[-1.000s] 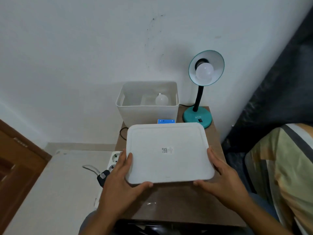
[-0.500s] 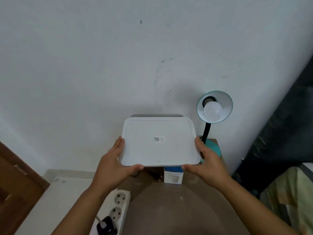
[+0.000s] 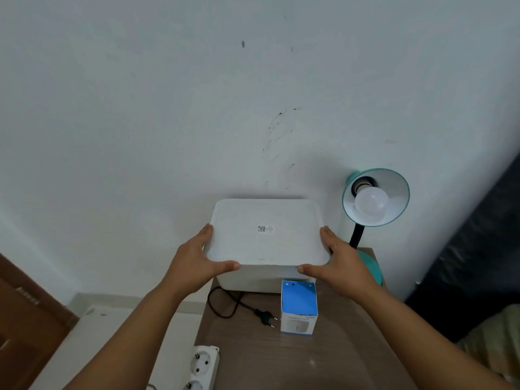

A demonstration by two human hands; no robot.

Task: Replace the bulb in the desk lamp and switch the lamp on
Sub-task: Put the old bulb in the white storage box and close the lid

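A white lid (image 3: pixel 267 232) lies on top of the white storage bin (image 3: pixel 253 280) at the back of the brown table (image 3: pixel 281 361). My left hand (image 3: pixel 197 263) grips the lid's near-left corner and my right hand (image 3: pixel 340 263) grips its near-right corner. The teal desk lamp (image 3: pixel 375 197) stands to the right of the bin, unlit, with a white bulb (image 3: pixel 371 204) in its shade. Its black plug (image 3: pixel 264 318) lies unplugged on the table. A blue and white bulb box (image 3: pixel 298 308) stands in front of the bin. What is inside the bin is hidden.
A white power strip (image 3: pixel 201 367) lies at the table's left edge. A white wall rises directly behind the bin. A wooden door (image 3: pixel 25 313) is at far left, dark fabric (image 3: pixel 478 235) at right.
Both hands carried the lid away from me and set it down onto the bin, covering the bulb that lay inside. The camera view tilted up.
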